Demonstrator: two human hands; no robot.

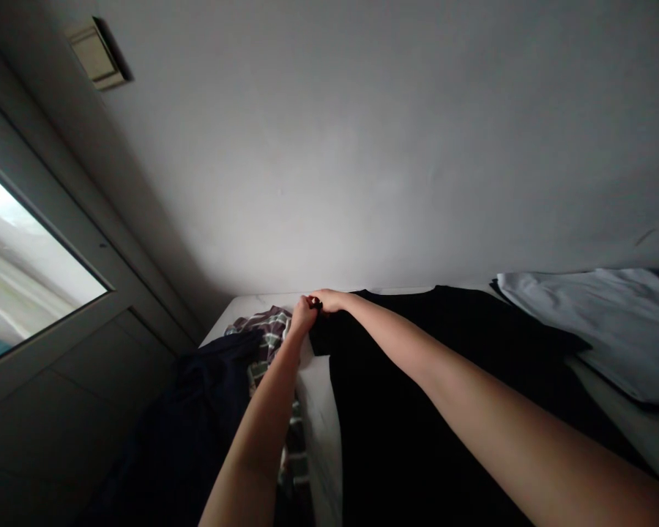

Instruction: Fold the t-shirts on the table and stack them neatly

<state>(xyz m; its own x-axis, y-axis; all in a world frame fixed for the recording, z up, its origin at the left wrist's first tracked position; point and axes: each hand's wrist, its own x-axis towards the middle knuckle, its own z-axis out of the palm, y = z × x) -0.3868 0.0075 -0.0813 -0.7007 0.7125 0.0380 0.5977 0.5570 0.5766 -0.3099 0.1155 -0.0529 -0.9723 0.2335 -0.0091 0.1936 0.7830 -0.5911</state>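
So there's one black T-shirt [406, 439] spread out on a white marble-look table [319, 402], neckline over by the wall [362, 161], long axis running from there back toward the wearer. Both hands are up at its far left corner, by the sleeve [323, 340], so pretty much the whole body of the shirt lies to their right and back toward the wearer. The right hand [330, 300] is the nearer one to the body, with its forearm crossing diagonally above the shirt, while the left hand [304, 315] sits just outside the sleeve edge. Both look like they're pinching a little bunch of black fabric, fingertips almost meeting, though I can't really make out each finger. Count-wise: two hands, one black tee, one plaid garment [269, 326] crumpled just left of the left hand, one navy garment [198, 395] heaped beyond that, and one pale grey folded garment [582, 315] off right, with something dark peeking out under it, can't tell how many layers.
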